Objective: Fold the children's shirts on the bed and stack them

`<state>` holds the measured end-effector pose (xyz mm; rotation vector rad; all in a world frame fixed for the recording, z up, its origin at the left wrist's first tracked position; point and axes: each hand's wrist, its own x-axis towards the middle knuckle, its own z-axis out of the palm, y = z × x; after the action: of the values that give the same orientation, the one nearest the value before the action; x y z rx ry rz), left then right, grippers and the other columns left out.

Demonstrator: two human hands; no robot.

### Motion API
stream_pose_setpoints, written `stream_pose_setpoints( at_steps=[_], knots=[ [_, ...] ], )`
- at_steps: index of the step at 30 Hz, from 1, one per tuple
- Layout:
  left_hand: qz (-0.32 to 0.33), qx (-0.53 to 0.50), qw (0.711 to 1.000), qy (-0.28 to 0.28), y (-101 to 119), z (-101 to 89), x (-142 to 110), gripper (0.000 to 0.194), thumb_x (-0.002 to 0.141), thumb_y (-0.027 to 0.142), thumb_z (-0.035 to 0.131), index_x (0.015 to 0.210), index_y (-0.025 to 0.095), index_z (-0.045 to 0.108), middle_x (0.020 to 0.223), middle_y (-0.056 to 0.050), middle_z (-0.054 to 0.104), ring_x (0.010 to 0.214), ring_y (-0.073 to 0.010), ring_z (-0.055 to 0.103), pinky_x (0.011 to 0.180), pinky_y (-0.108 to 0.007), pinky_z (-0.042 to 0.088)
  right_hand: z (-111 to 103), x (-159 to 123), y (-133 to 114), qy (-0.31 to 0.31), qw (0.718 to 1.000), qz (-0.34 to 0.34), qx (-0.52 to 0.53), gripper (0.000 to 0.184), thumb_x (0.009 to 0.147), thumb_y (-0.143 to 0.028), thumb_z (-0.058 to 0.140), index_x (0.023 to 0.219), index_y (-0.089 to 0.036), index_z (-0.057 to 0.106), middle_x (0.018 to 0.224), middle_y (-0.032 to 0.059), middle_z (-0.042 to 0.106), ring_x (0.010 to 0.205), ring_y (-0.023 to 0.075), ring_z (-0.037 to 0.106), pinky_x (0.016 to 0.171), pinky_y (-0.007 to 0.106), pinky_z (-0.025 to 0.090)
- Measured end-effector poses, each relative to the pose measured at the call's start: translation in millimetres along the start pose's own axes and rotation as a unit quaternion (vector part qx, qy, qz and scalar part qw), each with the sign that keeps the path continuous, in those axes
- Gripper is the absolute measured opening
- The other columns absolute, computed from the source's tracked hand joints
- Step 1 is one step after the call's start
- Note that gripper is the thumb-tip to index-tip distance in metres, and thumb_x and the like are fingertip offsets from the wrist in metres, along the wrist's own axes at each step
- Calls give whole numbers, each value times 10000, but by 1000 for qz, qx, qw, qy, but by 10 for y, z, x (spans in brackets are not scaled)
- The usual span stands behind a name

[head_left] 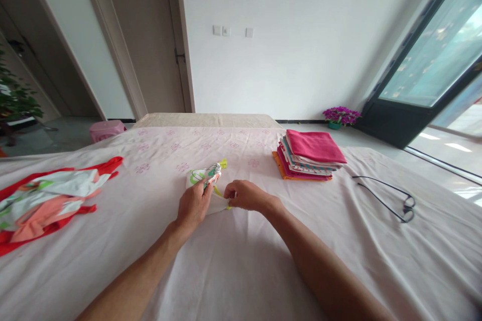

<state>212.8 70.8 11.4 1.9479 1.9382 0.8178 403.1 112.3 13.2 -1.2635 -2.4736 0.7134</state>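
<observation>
In the middle of the bed-like covered surface lies a partly folded white cloth (196, 176) with a green and dark print and yellow edging. My left hand (195, 204) is closed on its gathered upper fold, with the thumb against the fabric. At the cloth's right edge, my right hand (246, 195) pinches the yellow trim near its lower corner. My fingers hide part of the cloth. To the right of my hands stands a stack of folded cloths (314, 148), bright pink on top and orange at the bottom.
A rumpled red-edged cloth (56, 193) with white and orange parts lies at the left. Black-framed eyeglasses (408, 205) rest at the right on the pale pink sheet (241, 281). Beyond are a pink stool (107, 130), purple flowers (341, 115) and a white wall (293, 60).
</observation>
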Motion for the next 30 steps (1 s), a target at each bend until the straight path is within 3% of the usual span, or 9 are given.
stream_pose_setpoints(
  at_steps=[6,10,20,26,30],
  knots=[
    [11,-29,1000,4,11,-10,-6,437,995,428,347,1182,231,690,1039,-91,765,959,-226,709,745,-268,447,12,-2,-127,128,989,-62,-40,266,759,-33,527,820,-218,709,924,11,634,819,129,597,723,216,406],
    [5,-22,1000,3,5,-5,-9,437,996,402,341,1191,222,688,1041,-98,765,964,-233,711,759,-273,457,48,-29,-148,117,987,-63,-88,333,786,-52,538,1004,-251,690,981,11,628,840,139,597,718,223,399],
    [23,-43,999,18,-41,50,-21,440,1001,383,325,1246,241,662,1054,-74,762,988,-206,698,799,-263,470,244,37,-77,168,978,-24,-119,270,786,-73,517,943,-238,662,989,26,625,869,155,595,693,230,388],
    [11,-40,999,19,-44,43,-11,441,993,376,332,1202,195,675,1021,-102,762,953,-218,701,785,-270,465,202,70,29,145,988,-48,-4,256,734,-61,593,908,-212,707,1011,40,649,939,165,599,808,245,441],
    [-10,-57,998,22,-57,22,4,450,991,399,326,1141,190,696,957,-95,763,874,-212,697,753,-273,457,92,64,135,85,979,4,187,122,802,-239,645,885,-173,705,796,6,655,700,124,574,635,219,419]
  ],
)
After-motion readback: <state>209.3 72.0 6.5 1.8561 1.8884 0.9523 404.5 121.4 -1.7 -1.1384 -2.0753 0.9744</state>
